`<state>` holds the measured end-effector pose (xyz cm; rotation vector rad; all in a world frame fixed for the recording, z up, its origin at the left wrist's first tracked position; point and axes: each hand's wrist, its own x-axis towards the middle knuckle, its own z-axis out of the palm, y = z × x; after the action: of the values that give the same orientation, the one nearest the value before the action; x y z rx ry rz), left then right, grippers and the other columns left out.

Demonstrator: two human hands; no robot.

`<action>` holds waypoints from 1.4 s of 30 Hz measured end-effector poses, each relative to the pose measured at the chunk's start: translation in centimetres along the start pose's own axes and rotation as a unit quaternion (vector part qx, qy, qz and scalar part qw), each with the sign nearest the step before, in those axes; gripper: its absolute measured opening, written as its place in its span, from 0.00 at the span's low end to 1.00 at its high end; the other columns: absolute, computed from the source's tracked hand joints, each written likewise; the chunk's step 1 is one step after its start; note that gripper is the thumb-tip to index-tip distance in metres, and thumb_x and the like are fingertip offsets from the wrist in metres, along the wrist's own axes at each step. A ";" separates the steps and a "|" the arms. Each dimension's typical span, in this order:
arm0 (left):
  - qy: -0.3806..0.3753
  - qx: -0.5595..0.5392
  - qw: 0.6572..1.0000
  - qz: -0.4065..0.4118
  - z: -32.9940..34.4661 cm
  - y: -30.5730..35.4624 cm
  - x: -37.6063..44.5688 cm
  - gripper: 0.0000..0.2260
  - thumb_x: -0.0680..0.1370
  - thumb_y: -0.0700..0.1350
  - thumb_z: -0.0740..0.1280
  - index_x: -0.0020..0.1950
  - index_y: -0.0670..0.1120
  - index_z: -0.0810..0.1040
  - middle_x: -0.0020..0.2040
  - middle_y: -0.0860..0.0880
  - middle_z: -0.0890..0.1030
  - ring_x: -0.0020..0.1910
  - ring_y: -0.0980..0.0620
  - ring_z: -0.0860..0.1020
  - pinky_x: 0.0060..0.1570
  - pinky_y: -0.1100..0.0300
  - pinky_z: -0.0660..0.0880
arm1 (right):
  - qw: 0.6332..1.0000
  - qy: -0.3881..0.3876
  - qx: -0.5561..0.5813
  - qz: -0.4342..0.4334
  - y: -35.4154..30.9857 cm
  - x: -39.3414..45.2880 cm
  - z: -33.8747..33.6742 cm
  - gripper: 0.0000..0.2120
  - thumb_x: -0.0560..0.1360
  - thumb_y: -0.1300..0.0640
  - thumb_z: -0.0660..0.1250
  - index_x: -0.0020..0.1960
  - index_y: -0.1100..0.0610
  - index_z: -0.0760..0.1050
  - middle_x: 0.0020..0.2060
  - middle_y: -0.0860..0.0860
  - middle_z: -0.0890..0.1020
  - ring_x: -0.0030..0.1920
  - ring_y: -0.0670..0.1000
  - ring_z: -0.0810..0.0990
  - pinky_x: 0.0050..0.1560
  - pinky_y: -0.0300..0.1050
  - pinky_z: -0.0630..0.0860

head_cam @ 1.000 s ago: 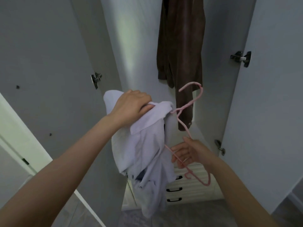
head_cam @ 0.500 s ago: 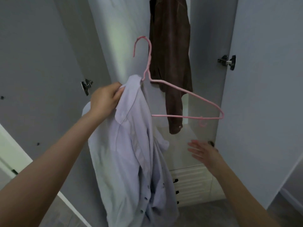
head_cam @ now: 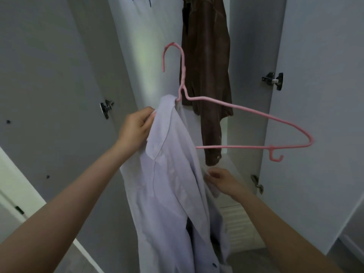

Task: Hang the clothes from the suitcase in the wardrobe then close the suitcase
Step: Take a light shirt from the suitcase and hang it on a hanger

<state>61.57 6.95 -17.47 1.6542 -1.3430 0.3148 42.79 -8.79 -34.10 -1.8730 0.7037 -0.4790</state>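
Note:
A pale lilac shirt (head_cam: 171,184) hangs long in front of the open wardrobe, one shoulder over the left arm of a pink wire hanger (head_cam: 246,113). My left hand (head_cam: 136,128) grips the shirt at the collar and holds it up with the hanger. The hanger's right arm is bare and sticks out to the right, its hook pointing up. Lower down, my right hand (head_cam: 222,181) pinches the shirt's right edge. The suitcase is out of view.
A brown jacket (head_cam: 206,75) hangs inside the wardrobe behind the hanger. Both white wardrobe doors (head_cam: 323,134) stand open left and right, with metal hinges (head_cam: 272,80). White drawers (head_cam: 238,223) sit at the wardrobe's bottom.
The shirt has unfolded from a bunch to hanging long. The hanger left my right hand and turned upright at my left hand. My right hand moved in and took the shirt's edge.

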 end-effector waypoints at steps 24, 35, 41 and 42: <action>0.028 0.384 0.919 0.081 1.3 -2.1 -4.0 0.07 0.68 0.35 0.69 0.44 0.41 0.83 0.26 0.42 0.75 0.18 0.43 0.72 0.18 0.60 0.67 | 0.968 0.202 -0.065 -0.130 -11.3 0.1 -15.4 0.05 0.75 0.61 0.67 0.45 0.55 0.80 0.41 0.50 0.81 0.40 0.43 0.76 0.40 0.30 0.71; 0.049 0.052 0.984 -0.160 5.9 -0.1 -3.8 0.15 0.76 0.38 0.62 0.29 0.44 0.70 0.31 0.38 0.77 0.32 0.51 0.70 0.29 0.58 0.62 | 0.988 -0.053 -0.090 -0.110 -13.4 -2.1 -7.1 0.03 0.74 0.64 0.68 0.43 0.59 0.76 0.33 0.54 0.77 0.31 0.42 0.75 0.32 0.30 0.72; 0.061 -0.057 0.990 -0.113 3.4 -0.5 -3.4 0.22 0.74 0.31 0.64 0.26 0.54 0.70 0.23 0.54 0.71 0.25 0.69 0.65 0.26 0.68 0.61 | 0.933 0.136 -0.195 -0.270 -13.3 -2.4 -9.3 0.03 0.74 0.61 0.67 0.46 0.56 0.80 0.43 0.51 0.81 0.42 0.46 0.79 0.47 0.42 0.74; 0.057 -0.066 0.990 -0.107 3.0 -0.6 -3.2 0.22 0.74 0.31 0.64 0.27 0.55 0.71 0.24 0.56 0.72 0.24 0.69 0.66 0.26 0.70 0.62 | 0.897 0.200 -0.245 -0.308 -13.6 -2.1 -10.1 0.06 0.74 0.58 0.68 0.51 0.55 0.78 0.47 0.50 0.79 0.47 0.47 0.76 0.51 0.42 0.72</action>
<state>59.88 6.51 -21.55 1.6267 -1.0687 0.1856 38.47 -10.31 -17.70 -2.5147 0.5007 -1.2114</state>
